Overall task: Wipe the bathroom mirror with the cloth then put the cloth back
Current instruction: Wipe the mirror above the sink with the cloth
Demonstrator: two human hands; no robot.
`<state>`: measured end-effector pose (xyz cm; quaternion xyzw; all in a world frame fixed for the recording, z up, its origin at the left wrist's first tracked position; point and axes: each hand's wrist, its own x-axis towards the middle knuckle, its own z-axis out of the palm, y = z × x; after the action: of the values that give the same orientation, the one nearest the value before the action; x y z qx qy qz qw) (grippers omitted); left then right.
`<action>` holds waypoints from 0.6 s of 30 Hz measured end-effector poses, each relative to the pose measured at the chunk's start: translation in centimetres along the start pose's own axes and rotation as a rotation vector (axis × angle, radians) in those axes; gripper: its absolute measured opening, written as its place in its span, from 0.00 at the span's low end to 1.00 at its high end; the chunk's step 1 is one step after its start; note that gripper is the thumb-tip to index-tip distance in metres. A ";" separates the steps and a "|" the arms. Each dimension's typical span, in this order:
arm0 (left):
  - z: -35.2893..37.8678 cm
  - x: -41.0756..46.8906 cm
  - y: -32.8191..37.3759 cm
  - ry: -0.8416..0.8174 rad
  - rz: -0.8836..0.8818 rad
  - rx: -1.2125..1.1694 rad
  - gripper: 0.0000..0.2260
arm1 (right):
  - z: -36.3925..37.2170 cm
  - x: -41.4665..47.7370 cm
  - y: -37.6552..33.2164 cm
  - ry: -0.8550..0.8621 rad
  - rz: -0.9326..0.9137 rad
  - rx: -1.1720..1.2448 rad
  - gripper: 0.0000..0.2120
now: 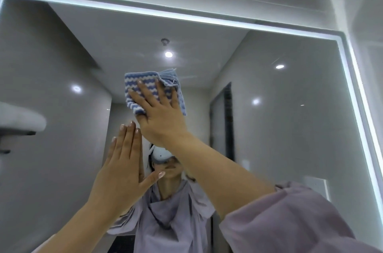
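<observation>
A large bathroom mirror (279, 107) with a lit white edge fills the view. My right hand (159, 112) presses a blue-and-white striped cloth (136, 85) flat against the glass near the middle, fingers spread over it. A plain blue part of the cloth folds out to the right of the hand. My left hand (124, 165) is raised below and left of the cloth, fingers straight and together, thumb out, holding nothing. Whether its palm touches the glass I cannot tell.
The mirror's glowing border (352, 78) runs along the top and down the right side. A white fixture (20, 120) juts in at the left edge. The reflection shows a person in a pale lilac top, grey walls and ceiling spotlights.
</observation>
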<state>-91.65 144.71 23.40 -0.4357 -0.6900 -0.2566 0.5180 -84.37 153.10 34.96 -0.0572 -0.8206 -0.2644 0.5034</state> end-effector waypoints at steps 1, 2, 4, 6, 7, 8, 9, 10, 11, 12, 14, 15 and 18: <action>0.0 0.0 0.0 0.001 0.004 0.002 0.47 | 0.0 0.0 0.1 0.000 -0.009 0.003 0.25; 0.0 0.0 0.0 0.002 0.008 0.002 0.47 | -0.1 -0.1 0.4 -0.001 -0.020 0.004 0.25; 0.0 -0.1 -0.1 0.004 0.014 -0.009 0.46 | -0.4 -0.1 1.3 -0.006 -0.050 -0.032 0.25; -0.1 -0.2 -0.1 0.003 0.020 -0.019 0.46 | -1.0 0.1 2.8 0.014 -0.052 -0.129 0.25; -0.2 -0.2 -0.1 0.002 0.022 -0.017 0.46 | -1.4 0.1 3.8 0.036 -0.023 -0.156 0.25; -0.2 -0.3 -0.1 0.001 0.023 -0.014 0.46 | -2.0 0.2 5.1 0.057 0.023 -0.153 0.24; -0.3 -0.3 -0.2 -0.003 0.023 -0.012 0.46 | -2.6 0.3 6.5 0.074 0.077 -0.129 0.24; -0.4 -0.3 -0.2 -0.009 0.023 -0.010 0.46 | -3.2 0.3 8.1 0.088 0.131 -0.101 0.24; -0.4 -0.3 -0.2 -0.014 0.023 -0.009 0.46 | -3.9 0.1 9.8 0.103 0.184 -0.076 0.24; -0.5 -0.3 -0.1 -0.017 0.022 -0.009 0.46 | -4.5 -0.3 11.6 0.123 0.242 -0.054 0.24; -0.5 -0.3 -0.1 -0.019 0.016 -0.016 0.46 | -5.6 -1.6 15.1 0.168 0.387 -0.015 0.25; -0.6 -0.4 0.0 -0.018 0.014 -0.022 0.46 | -5.9 -2.2 16.4 0.181 0.460 -0.007 0.25; -0.5 -0.4 0.0 -0.020 0.004 -0.033 0.46 | -5.7 -3.0 17.7 0.180 0.593 -0.007 0.26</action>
<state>-91.36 144.17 23.19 -0.4483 -0.6899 -0.2625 0.5041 -71.99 165.97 41.04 -0.2723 -0.7194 -0.1127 0.6290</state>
